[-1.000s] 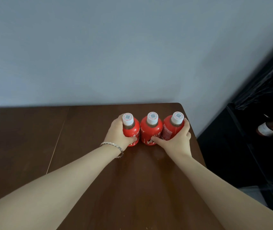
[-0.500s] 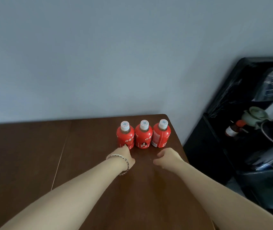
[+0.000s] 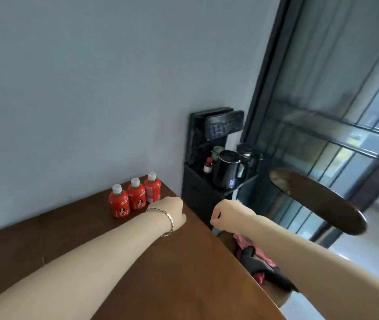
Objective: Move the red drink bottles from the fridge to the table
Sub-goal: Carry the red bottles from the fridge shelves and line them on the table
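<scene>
The fingers of the left hand (image 3: 172, 211) are curled into the palm and hold nothing. Those of the right hand (image 3: 227, 215) are balled the same way, also empty. The left hand hangs over the table (image 3: 137, 273) near its right edge, and the right hand is just past that edge. A bracelet (image 3: 168, 219) circles the left wrist.

Three red drink bottles (image 3: 137, 197) stand upright in a touching row at the table's far right corner, close to the wall and just beyond the left hand. Each wears a white cap, screwed on. Red sleeves hide the contents, though a dark band at each neck suggests they are full. Full and capped, they should feel stiff and fairly weighty for their size. The glossy sleeves may be slick if cold from the fridge. The best hold is probably around the mid-body, fingers wrapped, or at the shoulder under the cap.

Past the table's right edge a black stand (image 3: 195, 197) carries a lidded black kettle (image 3: 226, 169), whose contents cannot be seen, and a small red-capped bottle (image 3: 208, 165). A chair back (image 3: 317, 199) is nearer. No fridge is in view.
</scene>
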